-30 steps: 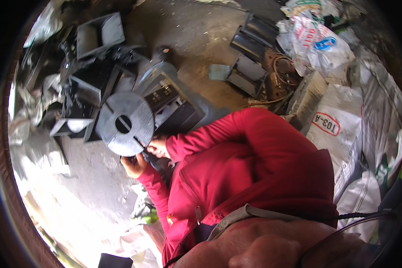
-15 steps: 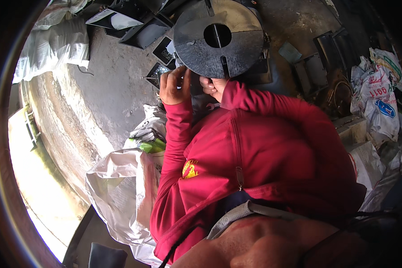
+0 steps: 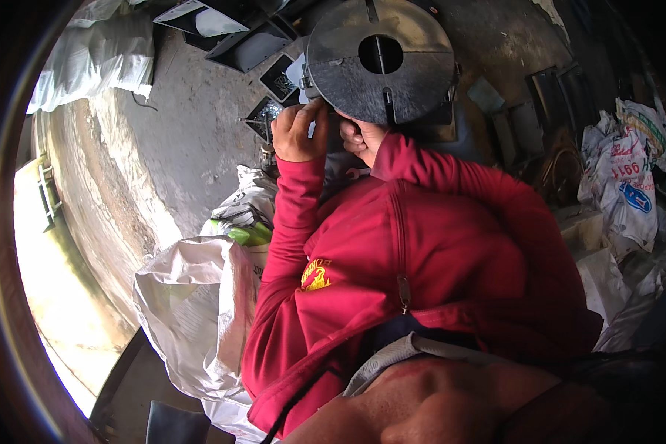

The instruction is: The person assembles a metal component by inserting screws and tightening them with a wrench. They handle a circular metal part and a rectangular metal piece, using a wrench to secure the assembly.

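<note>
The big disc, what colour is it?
Dark grey, the disc; the head view shows it best.

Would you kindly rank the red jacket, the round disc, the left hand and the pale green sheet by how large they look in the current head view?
1. Red jacket
2. Round disc
3. Left hand
4. Pale green sheet
Nearness may affect these apparent sizes.

The left hand (image 3: 300, 135) is raised, knuckles up, its bent fingers angled toward the right hand (image 3: 362, 138), which sits just beside that grip with its fingers curled inward. The left forearm (image 3: 297, 196) runs almost straight below its grip; the right forearm (image 3: 431, 164) slants away rightward from its own. Fingertip contact is hard to tell.
</note>
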Action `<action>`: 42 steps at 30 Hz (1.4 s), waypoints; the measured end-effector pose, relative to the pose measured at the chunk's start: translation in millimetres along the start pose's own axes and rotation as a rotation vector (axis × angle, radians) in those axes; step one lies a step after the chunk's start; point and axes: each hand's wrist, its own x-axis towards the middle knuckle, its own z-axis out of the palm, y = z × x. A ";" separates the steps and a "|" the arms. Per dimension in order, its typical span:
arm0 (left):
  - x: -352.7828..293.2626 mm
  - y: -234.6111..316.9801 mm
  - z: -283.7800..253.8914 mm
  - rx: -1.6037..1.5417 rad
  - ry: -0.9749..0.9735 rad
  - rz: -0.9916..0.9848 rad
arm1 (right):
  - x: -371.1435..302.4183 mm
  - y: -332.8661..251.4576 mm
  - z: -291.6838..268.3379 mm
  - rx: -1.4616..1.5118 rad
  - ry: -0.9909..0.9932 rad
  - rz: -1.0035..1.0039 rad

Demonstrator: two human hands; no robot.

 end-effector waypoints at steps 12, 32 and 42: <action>-1.7 4.6 1.9 -0.119 0.051 -0.102 | -2.8 -6.1 7.7 -0.005 0.032 0.018; 3.6 0.0 -9.8 -0.019 -0.004 -0.044 | -6.4 -14.8 17.1 -0.088 0.034 0.055; 0.5 1.0 -7.2 -0.079 0.015 -0.151 | -9.1 -16.3 17.8 -0.121 0.029 0.061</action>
